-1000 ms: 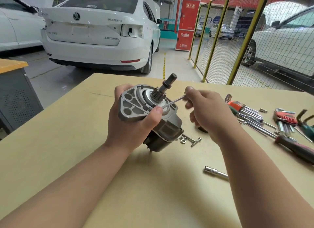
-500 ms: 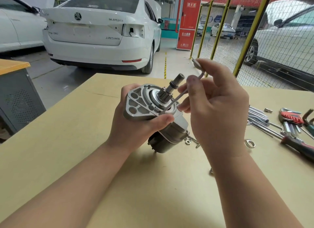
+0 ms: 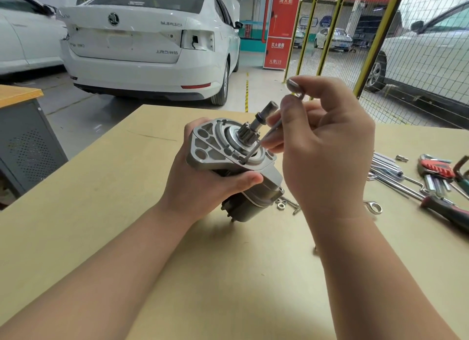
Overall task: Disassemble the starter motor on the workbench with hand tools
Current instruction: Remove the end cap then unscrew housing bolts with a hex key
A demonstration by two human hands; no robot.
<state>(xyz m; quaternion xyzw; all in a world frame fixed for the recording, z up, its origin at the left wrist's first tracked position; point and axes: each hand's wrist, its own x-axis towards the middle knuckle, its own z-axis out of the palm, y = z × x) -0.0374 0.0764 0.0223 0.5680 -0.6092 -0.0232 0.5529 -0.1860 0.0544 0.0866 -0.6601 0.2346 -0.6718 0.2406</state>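
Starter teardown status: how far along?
Early. Done: a few loose silver nuts lie on the tan workbench beside the motor, seemingly already removed. In hand: left hand grips the grey metal starter motor; right hand holds a silver L-shaped hex key, tip in a front-housing screw. Left: housing still attached, motor otherwise whole.

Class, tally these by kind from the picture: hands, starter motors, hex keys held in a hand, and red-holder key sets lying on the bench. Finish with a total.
Hands: 2, the left hand and the right hand
Motors: 1, the starter motor
Held keys: 1, the hex key
Key sets: 1, the red key set
Total: 5
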